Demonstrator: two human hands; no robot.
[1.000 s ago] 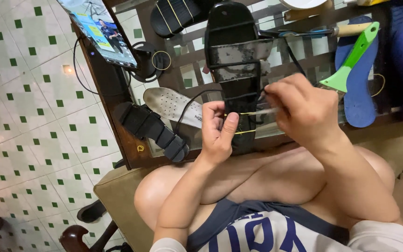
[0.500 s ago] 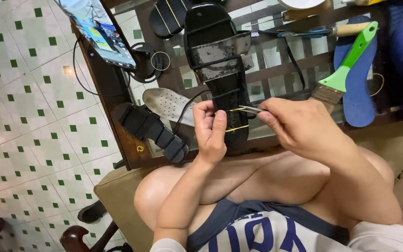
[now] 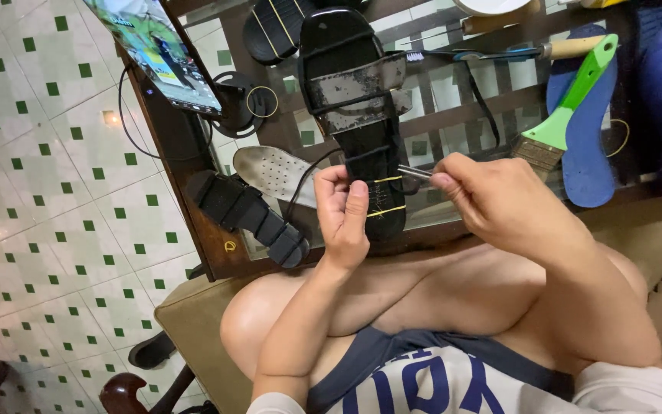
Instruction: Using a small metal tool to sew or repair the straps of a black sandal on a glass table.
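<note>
Head view, left hand (image 3: 346, 218) grip clamped on black sandal (image 3: 365, 130), right hand (image 3: 492, 195) pinching needle (image 3: 415, 173) beside it

Sandal (image 3: 362, 115) heel edge hidden behind left hand (image 3: 344, 211).

Two bare hands are in view, the left hand (image 3: 346, 218) and the right hand (image 3: 492, 201). One black sandal (image 3: 362, 115) is between them, with two yellow rubber bands (image 3: 386, 195) around its near end. One thin metal tool (image 3: 415, 173) shows at the right fingertips. One loose black strap piece (image 3: 245, 216) lies to the left, and one pale perforated insole (image 3: 273, 172) just beside it. Farther off lie one more black sole (image 3: 270, 31) with yellow stripes, one green-handled paintbrush (image 3: 565, 115), one blue insole (image 3: 588, 153), one wooden-handled tool (image 3: 530, 52), and one lit phone (image 3: 155, 50) on the far left.
</note>
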